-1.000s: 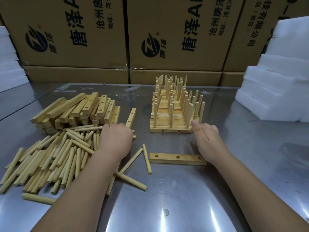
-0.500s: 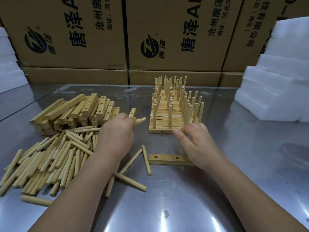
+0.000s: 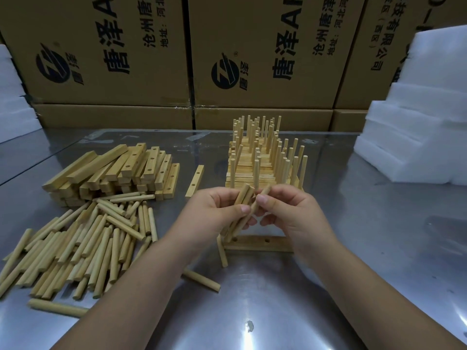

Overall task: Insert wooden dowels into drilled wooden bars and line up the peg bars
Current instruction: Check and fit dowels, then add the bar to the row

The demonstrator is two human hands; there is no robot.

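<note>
My left hand (image 3: pixel 214 210) grips a small bundle of wooden dowels (image 3: pixel 243 198), tilted, above the table's middle. My right hand (image 3: pixel 285 208) pinches one dowel (image 3: pixel 262 194) of that bundle between thumb and forefinger. Just below the hands a drilled wooden bar (image 3: pixel 260 243) lies flat with empty holes showing; its right end is hidden by my right wrist. Behind the hands stands the row of finished peg bars (image 3: pixel 262 157), dowels upright. A heap of loose dowels (image 3: pixel 83 238) lies at the left, a stack of drilled bars (image 3: pixel 118 170) behind it.
A single drilled bar (image 3: pixel 195 180) lies between the stack and the peg bars. Stray dowels (image 3: pixel 202 279) rest near my left forearm. Cardboard boxes (image 3: pixel 252 51) wall off the back of the metal table (image 3: pixel 278 311). White foam blocks (image 3: pixel 414 137) stand at the right and far left.
My left hand lifted dowels from beside the heap and carried them right to the centre. My right hand came off the peg bars and met it, taking hold of one dowel.
</note>
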